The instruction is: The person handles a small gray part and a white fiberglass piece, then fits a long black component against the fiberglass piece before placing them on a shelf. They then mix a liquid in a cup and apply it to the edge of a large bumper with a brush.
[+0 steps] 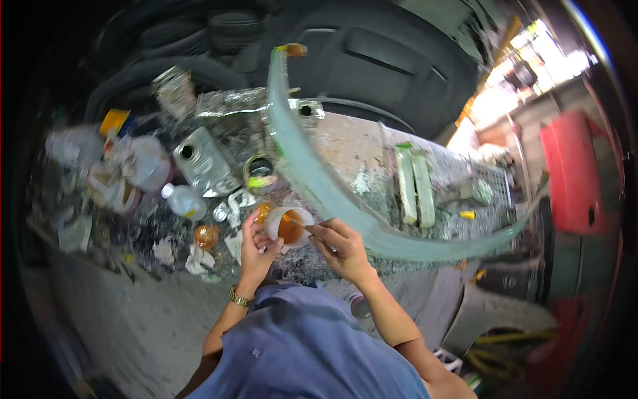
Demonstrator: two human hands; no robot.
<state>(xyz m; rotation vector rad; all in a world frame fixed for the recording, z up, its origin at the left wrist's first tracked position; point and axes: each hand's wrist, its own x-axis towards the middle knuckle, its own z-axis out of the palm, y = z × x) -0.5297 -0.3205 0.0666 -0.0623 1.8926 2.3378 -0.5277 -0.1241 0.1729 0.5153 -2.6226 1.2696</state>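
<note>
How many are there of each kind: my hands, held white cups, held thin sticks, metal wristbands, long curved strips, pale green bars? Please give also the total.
Hands (left hand, right hand): 2
White cup: 1
Thin stick: 1
Metal wristband: 1
Curved strip: 1
Pale green bars: 2
Total: 8

Cluttered workshop: metal cans (216,169), plastic bottles (187,203), stained workbench (352,143), red panel (568,156).

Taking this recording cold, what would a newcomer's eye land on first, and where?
Probably the long, curved pale-green strip sweeping across the cluttered bench. Next, near the picture's centre, the whitish cup with orange contents, held in the left hand while the right hand grips a thin stick. Far right, a red panel stands out.
</note>
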